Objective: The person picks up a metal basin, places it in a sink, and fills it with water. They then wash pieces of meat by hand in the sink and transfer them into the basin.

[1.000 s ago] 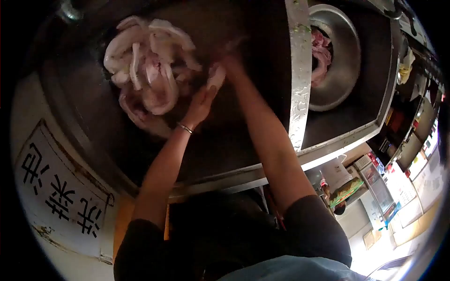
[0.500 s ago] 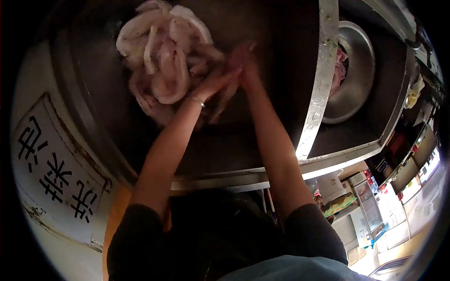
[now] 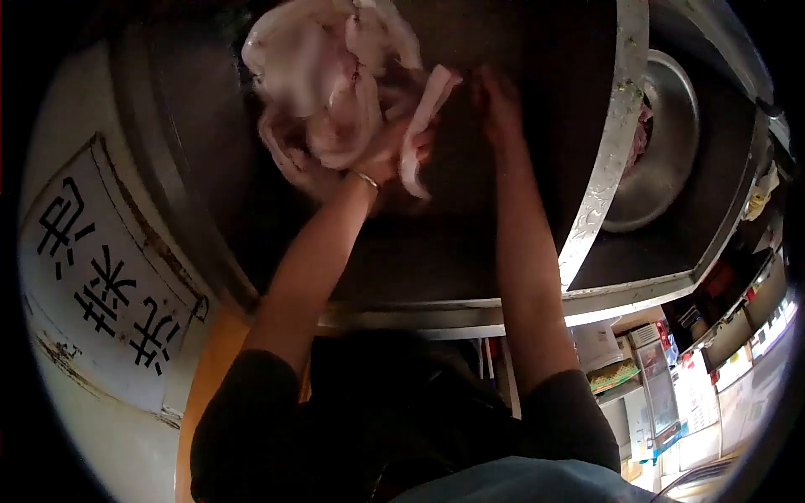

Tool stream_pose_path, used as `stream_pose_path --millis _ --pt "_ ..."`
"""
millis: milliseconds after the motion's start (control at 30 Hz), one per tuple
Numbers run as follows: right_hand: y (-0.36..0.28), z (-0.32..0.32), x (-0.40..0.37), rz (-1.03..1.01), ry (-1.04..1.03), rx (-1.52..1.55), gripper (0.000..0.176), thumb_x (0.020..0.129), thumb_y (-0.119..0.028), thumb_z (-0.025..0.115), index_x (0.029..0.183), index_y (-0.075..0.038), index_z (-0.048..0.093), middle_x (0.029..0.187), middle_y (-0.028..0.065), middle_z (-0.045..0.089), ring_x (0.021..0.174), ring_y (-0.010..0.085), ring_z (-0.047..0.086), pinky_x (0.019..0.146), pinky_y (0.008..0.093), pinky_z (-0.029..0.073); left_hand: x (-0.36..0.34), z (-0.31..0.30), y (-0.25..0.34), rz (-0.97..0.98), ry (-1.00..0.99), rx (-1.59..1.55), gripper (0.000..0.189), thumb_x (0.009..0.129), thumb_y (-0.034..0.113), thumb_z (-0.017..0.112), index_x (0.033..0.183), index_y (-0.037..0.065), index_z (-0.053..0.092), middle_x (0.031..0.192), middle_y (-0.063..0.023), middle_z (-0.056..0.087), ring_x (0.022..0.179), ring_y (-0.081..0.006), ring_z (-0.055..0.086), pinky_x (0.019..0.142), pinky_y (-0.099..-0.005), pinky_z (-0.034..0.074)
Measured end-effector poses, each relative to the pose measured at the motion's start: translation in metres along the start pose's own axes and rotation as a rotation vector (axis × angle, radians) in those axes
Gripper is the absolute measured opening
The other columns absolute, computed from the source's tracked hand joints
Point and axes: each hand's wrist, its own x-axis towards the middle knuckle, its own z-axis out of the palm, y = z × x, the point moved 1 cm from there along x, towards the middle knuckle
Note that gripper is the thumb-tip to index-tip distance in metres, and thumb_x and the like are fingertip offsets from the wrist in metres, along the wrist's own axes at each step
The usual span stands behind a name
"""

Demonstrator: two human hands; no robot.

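Note:
In a dark sink basin (image 3: 402, 268) lies a heap of raw meat strips (image 3: 310, 84), pinkish with thick pale fat edges. My left hand (image 3: 394, 153), with a bracelet at the wrist, is at the heap's lower right, its fingers closed around one long meat strip (image 3: 425, 121). That strip stands partly up across the fingers and hides some of them. To the right, apart from the meat, is my right hand (image 3: 501, 105). Its fingers look loosely bent and apart in the shadow, with nothing visible in them.
A wet metal divider (image 3: 599, 180) runs along the basin's right side. Beyond it a round steel bowl (image 3: 671, 159) holds more meat (image 3: 641, 138). A white sign (image 3: 109, 268) with black characters is at the left. The sink's front rim (image 3: 419, 317) passes beneath my forearms.
My hands were together at the heap's right edge; now they are apart. The right hand has moved right, while the left holds a meat strip. The view has shifted slightly.

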Motion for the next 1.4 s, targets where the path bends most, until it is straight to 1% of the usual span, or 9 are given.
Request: stream_pose_path --millis 233,367,433,733,1067,1167,1267,1367,1400 --pt "0.012 0.033 -0.044 -0.008 -0.302 -0.171 0.042 0.070 -0.030 0.064 0.100 -0.003 0.051 0.089 0.0046 0.055 0.087 0.0133 0.050 0.076 0.0259 0.039 0.000 0.021 0.000 -0.029 0.147 0.032 0.022 0.084 0.027 0.045 0.091 0.007 0.047 0.058 0.0024 0.041 0.051 -0.0096 0.040 0.044 -0.0215 0.034" --pt "0.012 0.037 -0.029 0.013 -0.235 -0.076 0.041 0.072 -0.032 0.061 0.099 -0.003 0.051 0.086 0.0051 0.055 0.083 0.0148 0.052 0.075 0.0275 0.039 -0.011 0.032 0.007 -0.081 0.199 0.231 0.020 0.086 0.025 0.038 0.087 0.007 0.048 0.053 -0.0010 0.042 0.044 -0.0120 0.042 0.040 -0.0233 0.035" --pt "0.002 0.039 -0.024 0.065 -0.212 -0.048 0.050 0.072 -0.039 0.059 0.104 -0.001 0.050 0.097 0.0073 0.054 0.092 0.0167 0.048 0.081 0.0284 0.036 -0.015 0.034 0.009 -0.043 -0.104 0.048 0.021 0.087 0.026 0.037 0.085 0.007 0.047 0.053 -0.0011 0.043 0.043 -0.0116 0.042 0.038 -0.0226 0.034" --pt "-0.031 0.054 -0.021 0.006 -0.312 0.177 0.050 0.081 -0.050 0.042 0.094 -0.003 0.056 0.081 0.0061 0.057 0.077 0.0170 0.053 0.073 0.0297 0.041 -0.025 0.064 0.036 0.034 -0.064 0.111 0.025 0.087 0.029 0.035 0.084 0.007 0.046 0.051 0.0004 0.040 0.039 -0.0097 0.038 0.036 -0.0214 0.032" --pt "-0.002 0.029 -0.029 -0.102 -0.397 0.260 0.051 0.082 -0.046 0.042 0.111 -0.004 0.046 0.093 0.0053 0.055 0.083 0.0149 0.052 0.076 0.0281 0.040 0.006 0.041 0.014 -0.064 -0.017 0.050 0.026 0.085 0.033 0.040 0.079 0.009 0.046 0.054 0.0024 0.041 0.043 -0.0083 0.039 0.039 -0.0209 0.032" --pt "0.027 0.020 -0.029 0.184 -0.393 0.040 0.058 0.082 -0.046 0.043 0.121 -0.003 0.036 0.108 0.0056 0.048 0.096 0.0188 0.046 0.084 0.0296 0.034 0.010 0.039 0.008 -0.136 -0.050 -0.168 0.024 0.085 0.032 0.041 0.078 0.009 0.046 0.056 0.0029 0.042 0.045 -0.0081 0.040 0.040 -0.0209 0.032" --pt "0.050 0.018 -0.001 0.133 -0.157 0.089 0.044 0.083 -0.039 0.045 0.114 -0.008 0.043 0.097 0.0086 0.053 0.090 0.0192 0.050 0.078 0.0319 0.040 0.005 0.041 -0.002 -0.043 0.314 0.344 0.023 0.084 0.031 0.043 0.079 0.009 0.046 0.057 0.0021 0.042 0.046 -0.0088 0.040 0.040 -0.0210 0.033" --pt "0.063 0.012 0.041 -0.509 0.078 -0.674 0.039 0.083 -0.034 0.044 0.111 -0.007 0.046 0.096 0.0102 0.053 0.086 0.0218 0.051 0.076 0.0342 0.041 0.016 0.024 -0.017 -0.080 0.197 0.239 0.019 0.084 0.027 0.043 0.080 0.009 0.047 0.060 0.0011 0.044 0.049 -0.0102 0.043 0.042 -0.0235 0.036" --pt "0.061 0.011 0.053 -0.387 0.068 -0.663 0.040 0.084 -0.034 0.043 0.112 -0.006 0.044 0.100 0.0110 0.052 0.089 0.0226 0.050 0.079 0.0348 0.040 0.015 0.028 -0.014 -0.043 0.218 0.373 0.018 0.084 0.026 0.044 0.083 0.008 0.048 0.063 0.0004 0.046 0.051 -0.0102 0.045 0.043 -0.0243 0.037"
